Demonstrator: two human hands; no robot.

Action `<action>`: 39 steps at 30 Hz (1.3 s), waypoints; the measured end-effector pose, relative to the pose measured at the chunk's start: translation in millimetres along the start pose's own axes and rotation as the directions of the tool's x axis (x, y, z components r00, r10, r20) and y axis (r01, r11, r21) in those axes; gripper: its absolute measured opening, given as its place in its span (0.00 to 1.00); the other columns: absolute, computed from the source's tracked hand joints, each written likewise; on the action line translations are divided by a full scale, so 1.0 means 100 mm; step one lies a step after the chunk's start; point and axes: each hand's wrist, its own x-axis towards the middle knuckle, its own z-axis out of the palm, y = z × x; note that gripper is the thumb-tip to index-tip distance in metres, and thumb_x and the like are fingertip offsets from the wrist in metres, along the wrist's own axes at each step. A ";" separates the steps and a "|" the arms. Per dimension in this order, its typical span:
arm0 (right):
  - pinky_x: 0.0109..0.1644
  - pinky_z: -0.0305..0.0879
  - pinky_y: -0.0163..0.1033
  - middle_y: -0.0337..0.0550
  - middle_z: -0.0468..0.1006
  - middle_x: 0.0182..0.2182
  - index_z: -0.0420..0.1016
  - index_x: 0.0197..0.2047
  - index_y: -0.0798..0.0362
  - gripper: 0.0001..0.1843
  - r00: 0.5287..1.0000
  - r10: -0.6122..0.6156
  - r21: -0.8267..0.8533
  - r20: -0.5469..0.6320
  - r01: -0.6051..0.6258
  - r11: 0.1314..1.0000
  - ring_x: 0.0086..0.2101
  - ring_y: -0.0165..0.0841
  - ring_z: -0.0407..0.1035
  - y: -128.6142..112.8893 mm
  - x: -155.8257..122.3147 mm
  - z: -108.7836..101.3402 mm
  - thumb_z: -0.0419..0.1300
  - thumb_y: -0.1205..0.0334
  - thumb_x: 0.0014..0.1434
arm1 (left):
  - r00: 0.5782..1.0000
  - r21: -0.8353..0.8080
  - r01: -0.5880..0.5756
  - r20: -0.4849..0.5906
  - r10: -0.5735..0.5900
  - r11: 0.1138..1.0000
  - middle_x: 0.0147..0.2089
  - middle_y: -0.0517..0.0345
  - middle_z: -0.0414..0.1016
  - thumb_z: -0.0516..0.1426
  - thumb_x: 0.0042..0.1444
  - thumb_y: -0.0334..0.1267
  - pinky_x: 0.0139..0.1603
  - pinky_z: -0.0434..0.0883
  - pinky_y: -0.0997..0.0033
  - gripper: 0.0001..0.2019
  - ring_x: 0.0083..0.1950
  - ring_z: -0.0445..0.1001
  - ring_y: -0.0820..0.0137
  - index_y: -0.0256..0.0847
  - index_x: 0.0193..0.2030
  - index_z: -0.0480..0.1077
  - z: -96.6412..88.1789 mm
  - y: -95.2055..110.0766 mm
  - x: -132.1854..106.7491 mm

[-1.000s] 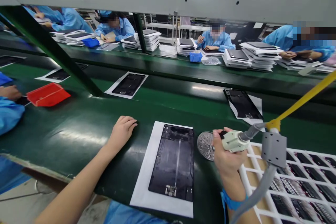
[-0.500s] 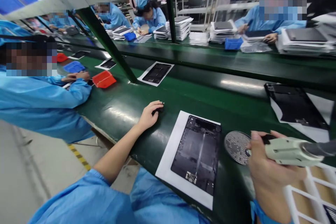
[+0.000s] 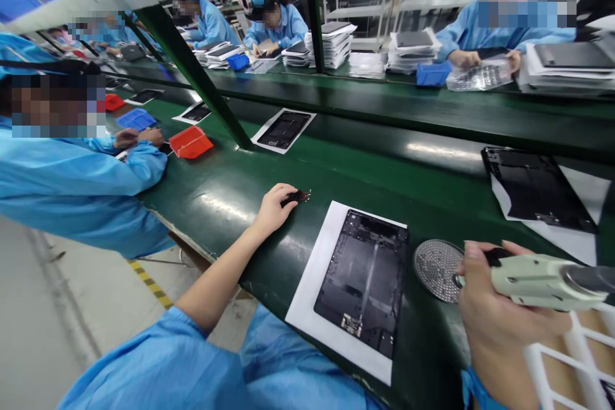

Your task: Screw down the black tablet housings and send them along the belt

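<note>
My left hand (image 3: 273,207) rests on the green conveyor belt (image 3: 230,186), its fingers pinched on a small dark component (image 3: 298,196) just left of a white sheet. A black tablet back panel (image 3: 365,282) lies on that white sheet (image 3: 312,295) in front of me. My right hand (image 3: 490,314) is wrapped round a pale powered screwdriver (image 3: 533,282), held level to the right of the panel. Its tip is beside a round perforated metal dish (image 3: 435,270).
A white grid tray (image 3: 567,359) sits at the lower right. More panels on sheets (image 3: 533,189) (image 3: 284,129) lie along the belt. A co-worker in blue (image 3: 81,186) sits at my left near a red bin (image 3: 191,142). Other workers and stacked panels line the far bench.
My view swung left, bringing the neighbouring co-worker into sight. My left hand closed and lifted a small dark component off the belt. The right hand kept its hold on the screwdriver.
</note>
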 end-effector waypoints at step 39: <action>0.42 0.86 0.52 0.44 0.83 0.33 0.81 0.51 0.55 0.26 1.000 -0.018 -0.023 0.024 0.019 1.000 0.31 0.40 0.81 0.06 -0.01 0.03 0.79 0.44 0.62 | 0.765 0.242 -0.107 0.640 -0.075 0.964 0.30 0.57 0.82 0.67 0.54 0.28 0.39 0.75 0.63 0.08 0.34 0.81 0.60 0.46 0.36 0.85 -0.05 0.68 0.37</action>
